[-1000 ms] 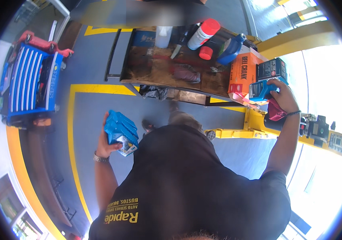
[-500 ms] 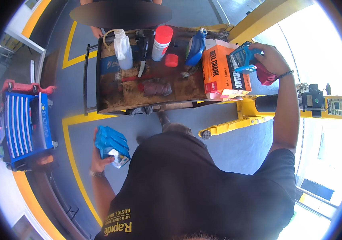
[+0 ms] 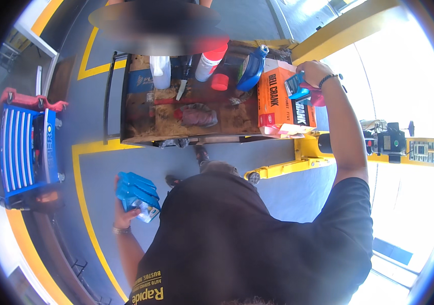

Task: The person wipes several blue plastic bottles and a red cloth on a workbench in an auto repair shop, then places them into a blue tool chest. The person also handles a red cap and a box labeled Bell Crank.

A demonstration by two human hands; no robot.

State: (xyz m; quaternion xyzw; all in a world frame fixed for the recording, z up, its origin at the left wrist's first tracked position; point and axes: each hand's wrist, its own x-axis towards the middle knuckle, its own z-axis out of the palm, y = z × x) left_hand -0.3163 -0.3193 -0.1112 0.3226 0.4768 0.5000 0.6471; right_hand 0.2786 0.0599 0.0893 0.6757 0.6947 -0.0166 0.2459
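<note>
My left hand (image 3: 123,217) is closed around a bunch of blue plastic bottles (image 3: 138,189), held low beside my body, away from the table. A pale label shows on their lower side. Over the right end of the table, my right hand (image 3: 314,72) grips another blue bottle (image 3: 295,87) from above. That bottle overlaps the top of an orange cardboard box (image 3: 274,109) with black panels; whether it rests inside the box I cannot tell. A red thing (image 3: 318,97) shows partly behind my right wrist.
On the worn table (image 3: 237,119) stand a whitish bottle (image 3: 161,73), a red-capped spray can (image 3: 208,66) and a larger blue jug (image 3: 252,71). A red cap (image 3: 220,82), knife (image 3: 182,87) and rag (image 3: 196,115) lie there. A person (image 3: 163,12) stands opposite. Yellow lift arm (image 3: 288,166); blue tool cabinet (image 3: 24,152).
My right hand has shifted slightly left and down with its bottle over the box. The person opposite has leaned further over the table. My left hand still holds its bottles.
</note>
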